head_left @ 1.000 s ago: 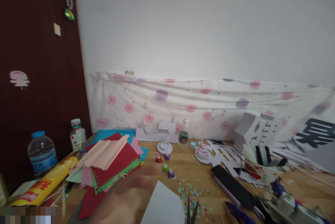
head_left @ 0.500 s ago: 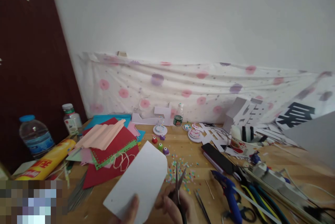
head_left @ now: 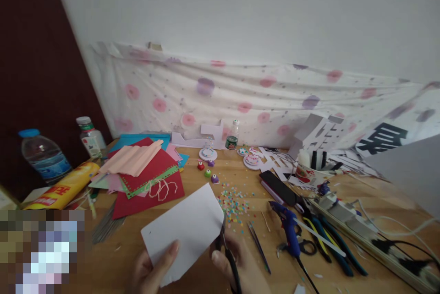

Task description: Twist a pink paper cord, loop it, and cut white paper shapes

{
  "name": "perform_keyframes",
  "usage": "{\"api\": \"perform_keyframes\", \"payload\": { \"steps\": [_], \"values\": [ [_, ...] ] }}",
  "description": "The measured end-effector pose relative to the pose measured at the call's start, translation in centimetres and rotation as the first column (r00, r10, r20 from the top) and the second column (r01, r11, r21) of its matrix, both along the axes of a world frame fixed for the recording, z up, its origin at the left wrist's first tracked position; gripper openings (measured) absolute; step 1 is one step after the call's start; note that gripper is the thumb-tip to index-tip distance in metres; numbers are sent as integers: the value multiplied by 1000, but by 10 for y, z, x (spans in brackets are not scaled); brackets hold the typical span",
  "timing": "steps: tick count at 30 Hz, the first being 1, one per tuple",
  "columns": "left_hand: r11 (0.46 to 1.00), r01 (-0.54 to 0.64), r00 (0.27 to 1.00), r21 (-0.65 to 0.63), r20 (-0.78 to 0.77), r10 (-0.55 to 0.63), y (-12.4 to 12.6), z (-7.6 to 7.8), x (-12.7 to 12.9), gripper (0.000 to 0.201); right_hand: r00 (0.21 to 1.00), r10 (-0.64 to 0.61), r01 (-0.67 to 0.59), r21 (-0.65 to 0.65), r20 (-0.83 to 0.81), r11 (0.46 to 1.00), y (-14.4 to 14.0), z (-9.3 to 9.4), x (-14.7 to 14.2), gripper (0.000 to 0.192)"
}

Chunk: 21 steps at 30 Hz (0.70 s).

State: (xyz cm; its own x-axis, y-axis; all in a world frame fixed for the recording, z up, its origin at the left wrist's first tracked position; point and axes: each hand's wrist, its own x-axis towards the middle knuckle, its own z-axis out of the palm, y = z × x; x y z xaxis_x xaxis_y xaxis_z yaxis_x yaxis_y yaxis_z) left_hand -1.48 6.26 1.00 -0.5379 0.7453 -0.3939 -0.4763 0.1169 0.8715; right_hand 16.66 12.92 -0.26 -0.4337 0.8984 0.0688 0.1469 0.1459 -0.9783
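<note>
At bottom centre, just above the counter [head_left: 192, 179], left hand [head_left: 151, 269] pinches the lower edge of a white paper sheet [head_left: 184, 232], thumb on top, other fingers under & hidden. Sheet is flat, matte, roughly rectangular w/ one rounded corner, tilted up to the right. Right hand [head_left: 240, 266] is closed round black scissors [head_left: 227, 255], blades meeting the sheet's right edge; can't tell how far blades are parted. Further left: clear plastic water bottle [head_left: 43, 156] w/ blue cap, glossy yellow tube [head_left: 60, 188] lying down, then a fanned stack of red, teal & pink card [head_left: 144, 172], some w/ scalloped edges. Centre: small round punches [head_left: 208, 172] & scattered confetti [head_left: 232, 202] on wood-grain top. Right: blue glue gun [head_left: 288, 230], white cup [head_left: 307, 172], power strip [head_left: 350, 220].
</note>
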Motion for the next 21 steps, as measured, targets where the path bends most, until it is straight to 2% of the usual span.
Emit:
{"api": "perform_keyframes", "payload": {
  "steps": [5, 7, 10, 13, 18, 21],
  "values": [
    [998, 37, 988, 51, -154, -28, -3, 8, -9, 46, 990, 125, -127, -30, -62, 991, 2, 12, -12, 51],
    [997, 51, 983, 66, -178, -38, -3, 10, -11, 44, 986, 118, -126, -67, -116, 990, 0, 11, -18, 48],
    [997, 66, 995, 43, -82, -63, 0, 8, -10, 43, 991, 60, -74, -112, -123, 991, -3, 8, -22, 48],
    [999, 36, 999, 38, 25, -37, 2, 4, -3, 37, 997, -7, -3, -125, -76, 992, -5, 8, -24, 50],
    [1000, 16, 1000, -10, 6, -16, 2, 6, 0, 32, 995, -65, 51, -159, -79, 986, -9, 1, -33, 52],
    [999, 33, 995, -19, 98, -31, 5, 8, -4, 35, 987, -132, 113, -180, -95, 977, -13, -7, -39, 52]
  ]
}}
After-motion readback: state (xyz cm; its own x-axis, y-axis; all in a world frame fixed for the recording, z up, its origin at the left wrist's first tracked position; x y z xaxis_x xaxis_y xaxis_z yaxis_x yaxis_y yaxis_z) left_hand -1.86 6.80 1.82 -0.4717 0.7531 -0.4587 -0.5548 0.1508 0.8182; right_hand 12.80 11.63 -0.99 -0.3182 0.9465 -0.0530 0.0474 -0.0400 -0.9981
